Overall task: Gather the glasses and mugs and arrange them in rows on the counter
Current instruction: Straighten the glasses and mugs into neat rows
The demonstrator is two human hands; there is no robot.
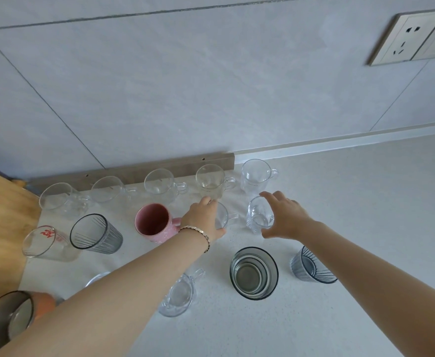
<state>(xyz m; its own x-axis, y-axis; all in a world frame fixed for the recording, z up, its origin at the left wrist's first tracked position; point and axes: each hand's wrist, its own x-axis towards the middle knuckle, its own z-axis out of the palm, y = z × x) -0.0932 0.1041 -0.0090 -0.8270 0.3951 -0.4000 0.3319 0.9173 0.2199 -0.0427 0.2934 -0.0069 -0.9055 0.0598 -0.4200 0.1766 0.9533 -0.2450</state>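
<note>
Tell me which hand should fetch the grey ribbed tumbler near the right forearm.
Right. The right hand is only cupped around a clear glass, and the grey ribbed tumbler stands just beside that forearm. The left hand would have to cross over.

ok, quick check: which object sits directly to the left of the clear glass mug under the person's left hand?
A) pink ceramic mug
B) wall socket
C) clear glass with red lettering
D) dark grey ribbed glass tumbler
A: the pink ceramic mug stands just left of the clear glass mug that the left hand is resting on, its handle pointing toward that hand.
</note>
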